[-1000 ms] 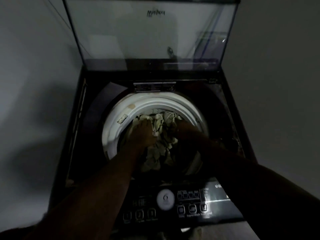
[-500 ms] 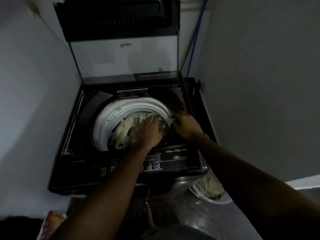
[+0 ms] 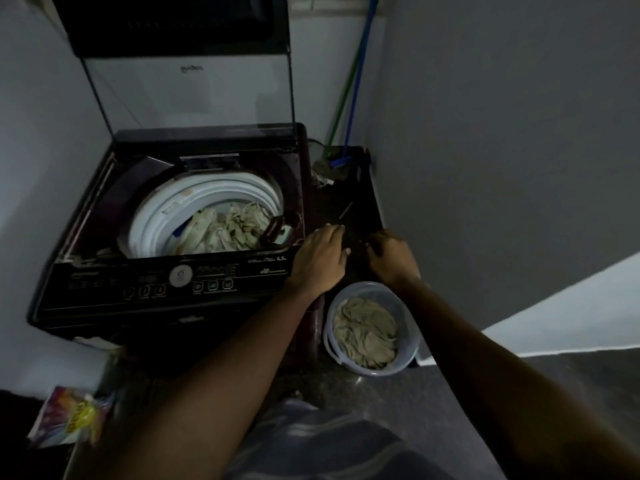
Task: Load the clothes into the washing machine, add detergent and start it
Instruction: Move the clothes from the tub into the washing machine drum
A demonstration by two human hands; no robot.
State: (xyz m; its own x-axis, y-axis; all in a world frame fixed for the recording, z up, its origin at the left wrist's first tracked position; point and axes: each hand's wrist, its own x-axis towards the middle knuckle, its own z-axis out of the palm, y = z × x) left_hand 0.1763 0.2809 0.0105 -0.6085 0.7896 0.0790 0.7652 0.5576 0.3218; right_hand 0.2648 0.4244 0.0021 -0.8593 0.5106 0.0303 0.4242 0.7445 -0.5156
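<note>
Both hands have come out of the drum since half a second ago and swung to the right of the dark top-loading washing machine (image 3: 166,282). The left hand (image 3: 320,259) hovers past the machine's right front corner, fingers lightly bent and holding nothing that I can see; the right hand (image 3: 393,259) is beside it, a small gap between them, fingers curled downward over a dark area where I cannot tell whether it grips anything. Some pale, crumpled clothes (image 3: 225,230) already lie inside the white-rimmed drum (image 3: 149,223), under the raised glass lid (image 3: 187,88). More pale clothes (image 3: 365,332) fill the translucent round plastic bucket (image 3: 410,336) on the floor just below the hands, so loading looks only partly done; the hands seem headed down for the next batch. A colourful printed packet (image 3: 71,415), probably the detergent, lies on the floor at the lower left, well apart from the hands and untouched. Adding detergent, closing the lid and pressing the buttons on the front control panel (image 3: 180,282) all remain.
</note>
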